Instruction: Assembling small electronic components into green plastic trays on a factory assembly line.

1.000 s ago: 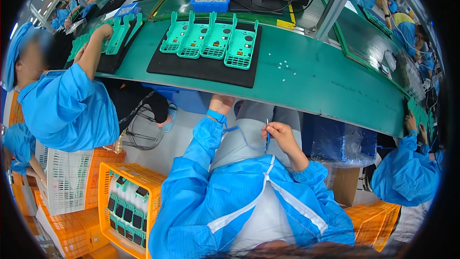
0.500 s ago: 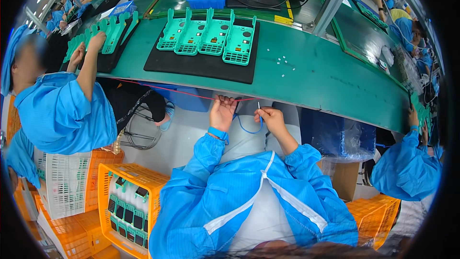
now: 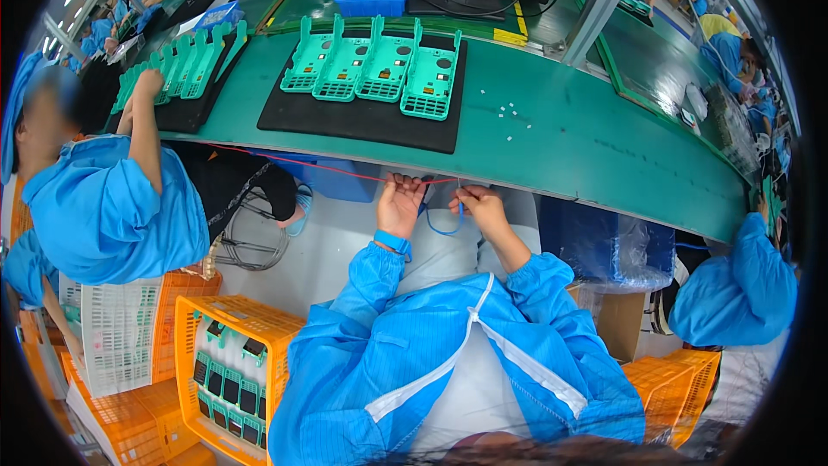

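Observation:
Below the front edge of the green bench, my left hand (image 3: 399, 207) is palm up, fingers curled at a thin red wire (image 3: 319, 166) that runs along the edge from the left. A blue wrist strap (image 3: 393, 242) circles my left wrist. Its blue cord (image 3: 446, 232) hangs in a loop across to my right hand (image 3: 485, 210). My right fingers pinch the cord's end, which has a slim metal tip pointing up at the red wire. Whether tip and wire touch is too small to tell.
Several green plastic housings (image 3: 429, 82) lie on a black mat (image 3: 362, 127) on the bench (image 3: 561, 138). Small white bits are scattered to their right. A blue bin (image 3: 373, 5) stands behind. A co-worker (image 3: 112, 207) sits at the left; orange crates (image 3: 280, 354) flank me.
My right hand has moved slightly left and up, bringing the cord's metal tip nearer the red wire. My left hand stays put. The left co-worker's arms have shifted.

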Demonstrator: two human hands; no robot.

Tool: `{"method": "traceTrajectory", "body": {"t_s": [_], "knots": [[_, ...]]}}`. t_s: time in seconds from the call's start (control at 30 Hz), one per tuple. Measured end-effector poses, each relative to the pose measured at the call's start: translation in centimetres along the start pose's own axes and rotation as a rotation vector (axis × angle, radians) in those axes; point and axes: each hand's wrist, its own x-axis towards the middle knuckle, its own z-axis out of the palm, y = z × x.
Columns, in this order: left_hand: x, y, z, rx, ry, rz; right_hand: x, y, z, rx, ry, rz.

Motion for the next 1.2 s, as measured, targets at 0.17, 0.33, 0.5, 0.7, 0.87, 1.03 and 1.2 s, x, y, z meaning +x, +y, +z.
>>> {"method": "traceTrajectory", "body": {"t_s": [0.17,0.33,0.5,0.7,0.87,1.03,1.2], "knots": [[-0.3,0.8,2.1,0.11,0.04,-0.04,-0.7,0.8,-2.0,-0.308,-0.041,-0.144],[-3.6,5.3,5.2,1.302,-0.108,-0.054,-8.0,-11.5,-3.8,-0.667,-0.323,-0.393],[-4.1,5.8,15.9,1.615,-0.696,0.404,-5.0,-18.1,-8.0,-0.856,0.096,-0.637],[8.1,1.1,21.0,1.936,-0.875,0.872,2.7,-17.5,-8.9,-1.161,0.129,-0.707],[12.6,-1.0,21.3,2.23,-0.956,0.841,5.7,-18.3,-9.2,-0.958,-0.067,-0.742],[11.5,-0.8,22.3,2.083,-1.068,0.421,5.6,-18.0,-11.2,-0.858,-0.259,-0.656],[9.9,-0.9,23.0,1.841,-0.886,0.189,4.1,-20.0,-12.0,-0.828,-0.189,-0.514]]}}
